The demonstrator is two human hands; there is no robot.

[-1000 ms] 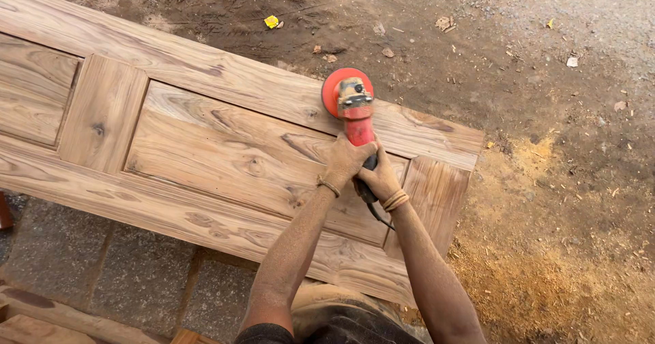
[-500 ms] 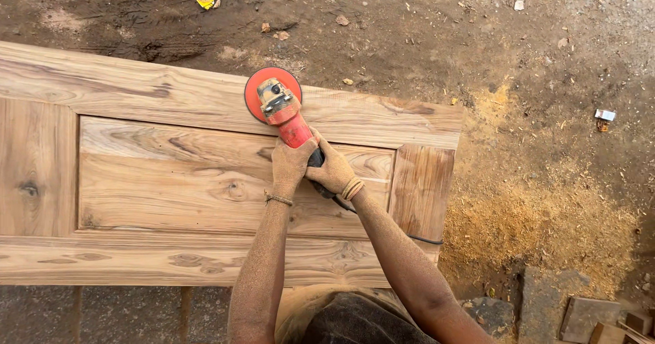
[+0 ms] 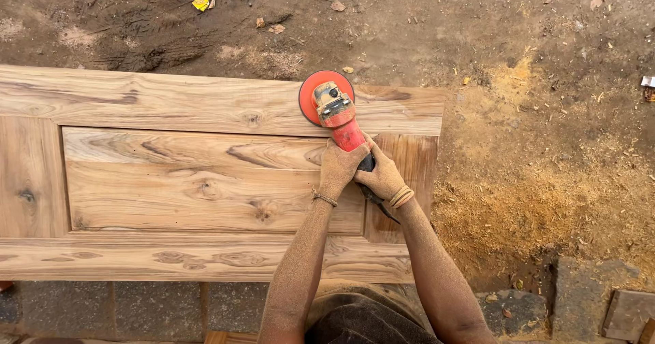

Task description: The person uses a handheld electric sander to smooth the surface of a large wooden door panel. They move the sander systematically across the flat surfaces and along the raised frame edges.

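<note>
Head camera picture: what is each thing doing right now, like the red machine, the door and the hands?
Red sander: disc flat on the door's top rail, gripped by both hands.
Wooden door: lying flat, bare wood.
Left hand: wrapped around the sander's handle.
Right hand: gripping the handle's rear.
Sawdust: piled on the ground beside the door.

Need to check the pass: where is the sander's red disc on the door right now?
In the head view, the red disc sits on the wooden door's far rail, near its right end, just ahead of both hands gripping the sander.

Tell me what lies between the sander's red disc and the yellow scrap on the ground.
In the head view, between the red disc and yellow scrap: the door's top rail, then bare dirt with small chips.
</note>
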